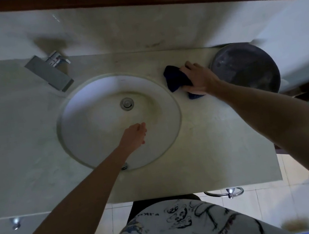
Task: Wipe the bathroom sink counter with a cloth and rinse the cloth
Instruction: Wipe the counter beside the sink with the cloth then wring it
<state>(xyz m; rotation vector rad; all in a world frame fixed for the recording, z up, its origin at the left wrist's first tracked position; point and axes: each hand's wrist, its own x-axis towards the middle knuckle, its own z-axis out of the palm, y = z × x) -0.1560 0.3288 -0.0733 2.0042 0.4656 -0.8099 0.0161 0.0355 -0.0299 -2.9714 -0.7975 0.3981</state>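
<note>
The fingers of the right hand (198,78) are spread and bent over a crumpled dark blue cloth (176,78), pressing it flat against the pale stone counter (208,141) on the right, between the rim of the round white sink basin (94,113) and a dark round metal dish (249,65) that sits at the far right corner against the wall. Part of the cloth pokes out on the far left of the hand and a little on its near side. The left hand (135,135) hangs over the near part of the basin with its fingers loosely curled, holding nothing and, as far as I can tell, touching nothing.

Judging by this, the wiping is under way on the right side of the counter. How much of the counter is already wiped I cannot tell. The square chrome tap (49,72) at the far left shows no water running, and the basin looks dry, so the rinsing seems not yet done.
</note>
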